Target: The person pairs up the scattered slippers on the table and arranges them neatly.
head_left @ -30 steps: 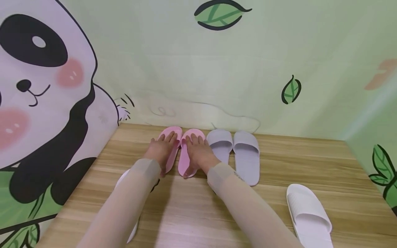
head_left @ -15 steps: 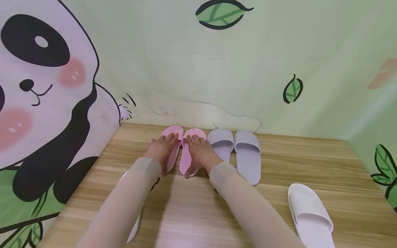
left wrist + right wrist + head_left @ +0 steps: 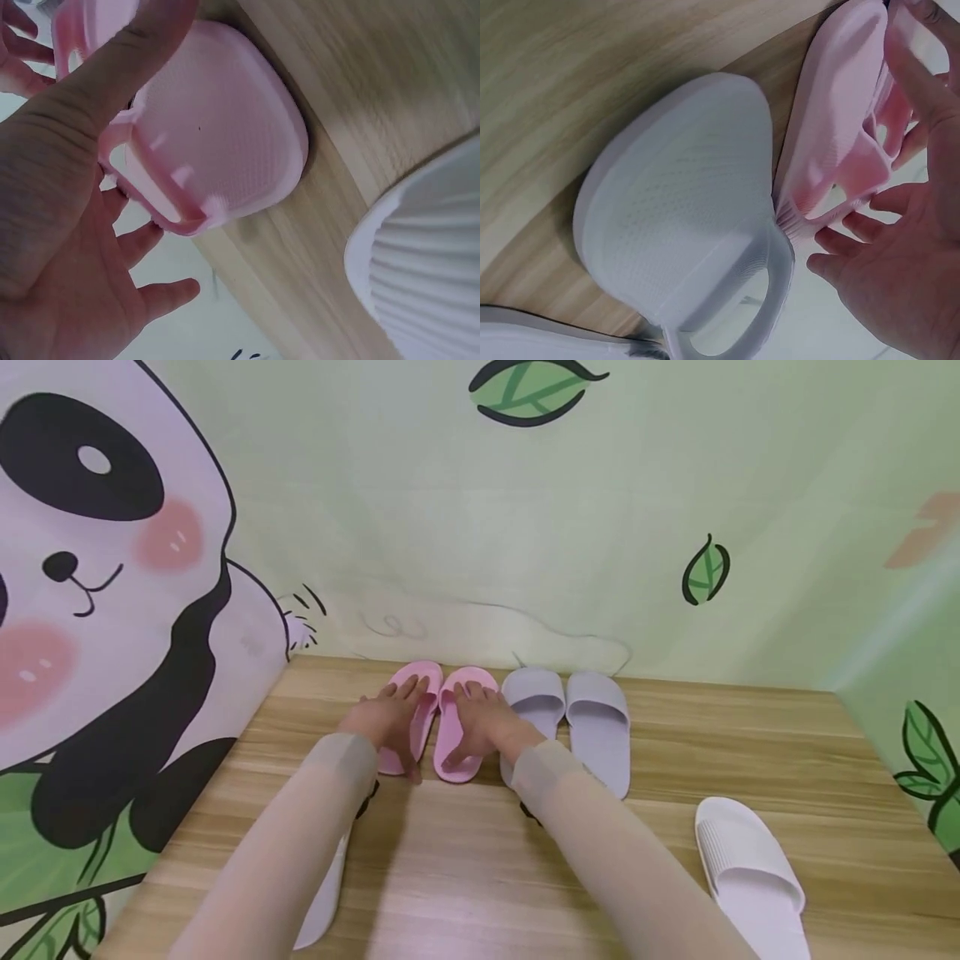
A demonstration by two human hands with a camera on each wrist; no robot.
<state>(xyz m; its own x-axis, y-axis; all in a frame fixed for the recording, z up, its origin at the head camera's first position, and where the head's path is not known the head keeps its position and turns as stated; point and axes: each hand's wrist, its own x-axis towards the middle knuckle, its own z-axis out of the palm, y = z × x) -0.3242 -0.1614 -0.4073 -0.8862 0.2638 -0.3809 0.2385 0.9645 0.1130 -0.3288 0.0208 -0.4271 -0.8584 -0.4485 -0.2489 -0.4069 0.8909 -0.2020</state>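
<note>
Two pink slippers stand side by side, toes toward the wall. My left hand (image 3: 382,718) is over the left pink slipper (image 3: 423,672), its fingers extended at the strap and its thumb spread back beside the heel. In the left wrist view the fingertips (image 3: 176,296) reach past the edge of that strap. Over the right pink slipper (image 3: 447,739) my right hand (image 3: 486,722) lies with loosely bent fingers near the strap. The right wrist view has these fingertips (image 3: 832,241) right at the strap's edge, with none curled round it.
A grey pair, a left slipper (image 3: 532,683) and a right slipper (image 3: 598,752), stands just right of the pink ones. One white slipper (image 3: 750,877) lies at front right; another white slipper (image 3: 326,902) is partly hidden under my left forearm. The panda-printed wall (image 3: 450,527) borders the wooden floor (image 3: 480,868).
My left hand has shifted slightly left, and its thumb has swung out to the right. The right wrist has edged right. The slippers keep their places on the floor.
</note>
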